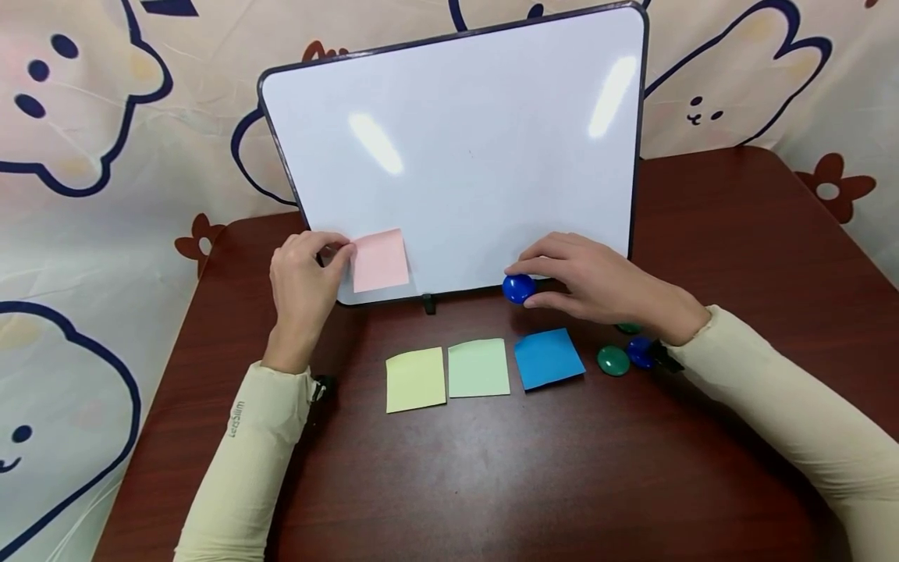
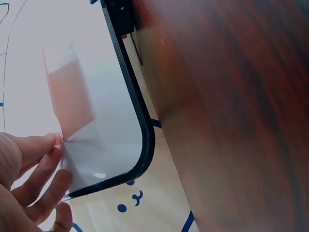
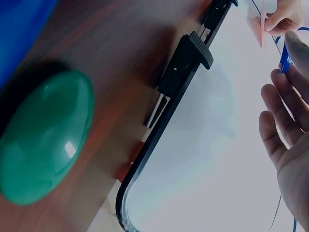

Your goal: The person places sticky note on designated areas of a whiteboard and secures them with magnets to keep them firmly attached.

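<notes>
My left hand (image 1: 303, 275) pinches the left edge of a pink sticky note (image 1: 381, 261) between thumb and index finger. The note overlaps the lower left corner of a whiteboard (image 1: 470, 156) with a black frame. In the left wrist view, the note (image 2: 71, 99) stands close over the board's white surface. With thumb and fingertips, my right hand (image 1: 586, 279) holds a round blue magnet (image 1: 518, 289) in front of the board's lower edge. The right wrist view shows that magnet (image 3: 285, 59) edge-on between the fingers.
On the brown table (image 1: 463, 476) lie a yellow note (image 1: 416, 380), a light green note (image 1: 479, 368) and a blue note (image 1: 549, 359) in a row. Green magnets (image 1: 613, 361) and another blue magnet (image 1: 641, 353) lie by my right wrist. Black clips (image 1: 429, 304) support the board.
</notes>
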`<state>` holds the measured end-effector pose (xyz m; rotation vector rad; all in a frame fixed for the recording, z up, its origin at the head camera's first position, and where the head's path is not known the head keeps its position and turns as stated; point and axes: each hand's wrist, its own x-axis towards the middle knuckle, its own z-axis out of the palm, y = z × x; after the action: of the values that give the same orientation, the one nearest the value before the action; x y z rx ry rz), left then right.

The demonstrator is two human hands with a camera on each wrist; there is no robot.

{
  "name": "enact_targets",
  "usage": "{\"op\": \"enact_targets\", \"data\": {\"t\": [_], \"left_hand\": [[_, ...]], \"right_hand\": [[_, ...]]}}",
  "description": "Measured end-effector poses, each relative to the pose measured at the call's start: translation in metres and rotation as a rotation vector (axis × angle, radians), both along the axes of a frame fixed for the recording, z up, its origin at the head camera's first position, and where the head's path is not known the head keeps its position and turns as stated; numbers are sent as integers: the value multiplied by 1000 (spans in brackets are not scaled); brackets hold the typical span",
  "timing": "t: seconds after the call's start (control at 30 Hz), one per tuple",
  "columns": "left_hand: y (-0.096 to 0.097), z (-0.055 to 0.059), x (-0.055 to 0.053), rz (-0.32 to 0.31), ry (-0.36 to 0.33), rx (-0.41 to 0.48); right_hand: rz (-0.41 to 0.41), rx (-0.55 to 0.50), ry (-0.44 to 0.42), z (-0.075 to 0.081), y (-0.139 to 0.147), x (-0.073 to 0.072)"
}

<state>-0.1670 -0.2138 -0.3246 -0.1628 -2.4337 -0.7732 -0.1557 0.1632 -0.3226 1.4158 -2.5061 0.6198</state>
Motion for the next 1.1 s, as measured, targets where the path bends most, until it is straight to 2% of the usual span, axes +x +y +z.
{"op": "enact_targets", "data": {"t": [1.1], "left_hand": [[1,-1,0,3,-4,-2]], "right_hand": [[39,-1,-13,9,-27,-7]]}}
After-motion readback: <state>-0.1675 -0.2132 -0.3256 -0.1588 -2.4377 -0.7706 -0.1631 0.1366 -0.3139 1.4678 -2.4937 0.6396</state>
